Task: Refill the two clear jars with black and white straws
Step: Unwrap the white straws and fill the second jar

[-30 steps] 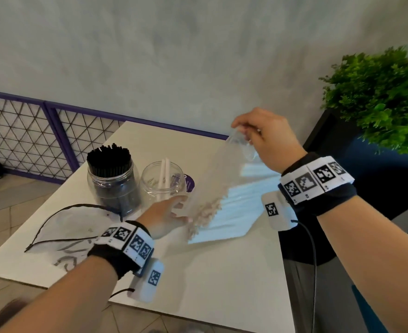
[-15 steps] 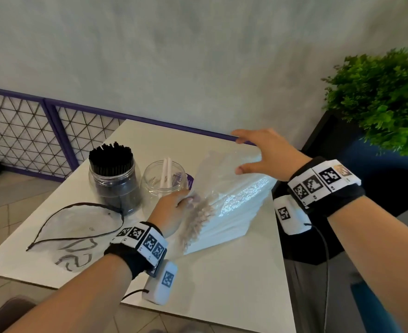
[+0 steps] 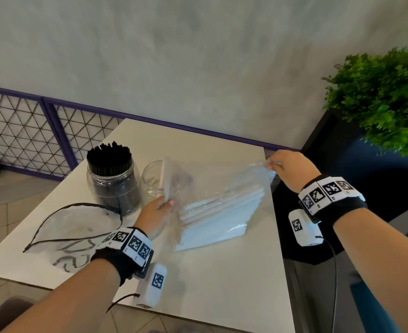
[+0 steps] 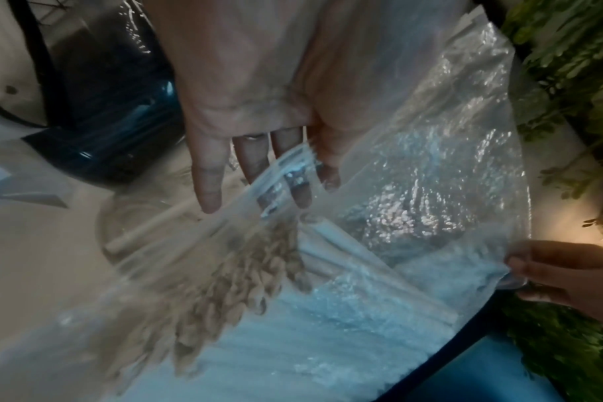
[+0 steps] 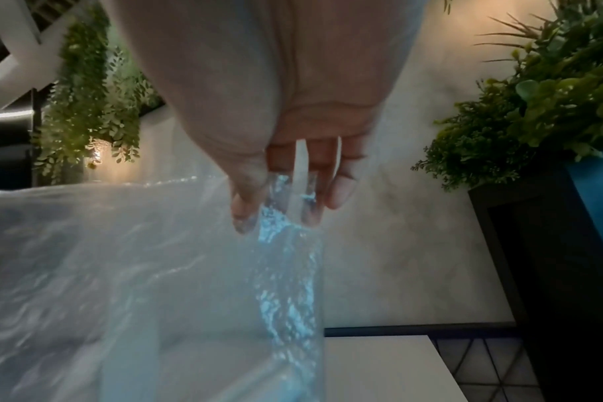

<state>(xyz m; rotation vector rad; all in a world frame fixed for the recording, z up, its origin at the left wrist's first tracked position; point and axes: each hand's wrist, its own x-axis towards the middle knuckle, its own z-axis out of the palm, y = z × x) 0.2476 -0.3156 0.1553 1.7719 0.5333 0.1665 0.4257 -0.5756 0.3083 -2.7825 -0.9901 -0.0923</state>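
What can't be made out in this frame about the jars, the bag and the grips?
- Second jar: the bag covers most of it in the head view; its straw count is unreadable.
- White straws: too blurred by the plastic to count.
- Left hand: fingertips hidden behind the bag in the head view.
- Right hand: pinches the bag's corner; the right wrist view is too blurred to show the bag's mouth.
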